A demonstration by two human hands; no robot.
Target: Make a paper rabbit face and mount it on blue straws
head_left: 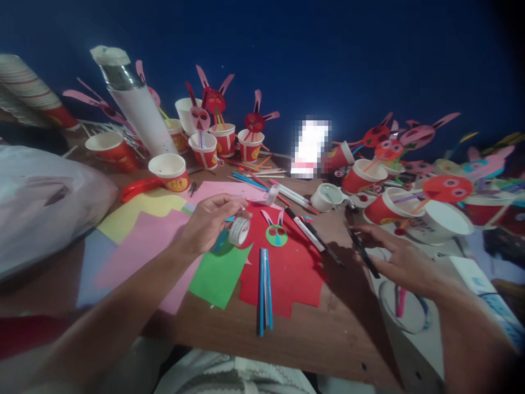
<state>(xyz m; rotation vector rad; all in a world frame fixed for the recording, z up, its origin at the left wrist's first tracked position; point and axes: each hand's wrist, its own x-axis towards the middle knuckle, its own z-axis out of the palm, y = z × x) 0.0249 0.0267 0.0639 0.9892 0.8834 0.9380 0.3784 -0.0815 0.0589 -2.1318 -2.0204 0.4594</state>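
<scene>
My left hand (pixel 221 221), fingers closed, holds a roll of clear tape (pixel 239 232) above the coloured paper. My right hand (pixel 396 254) grips a slim black tool (pixel 363 253) at the table's right side; its kind I cannot make out. Between the hands, a green rabbit face (pixel 276 235) with pink ears, red eyes and a blue nose lies on red paper (pixel 283 282). Just below it, several blue and pale sticks (pixel 264 293) lie side by side. A green sheet (pixel 221 276) is under my left hand's side, and a black-and-white marker (pixel 305 230) lies right of the face.
Red paper cups (pixel 205 150) with rabbit faces on sticks stand along the back and right. A tall white flask (pixel 139 112) leans at back left, near a white plastic bag (pixel 45 202). Pink paper (pixel 143 246) covers the left; a white cup (pixel 327 197) stands right of centre.
</scene>
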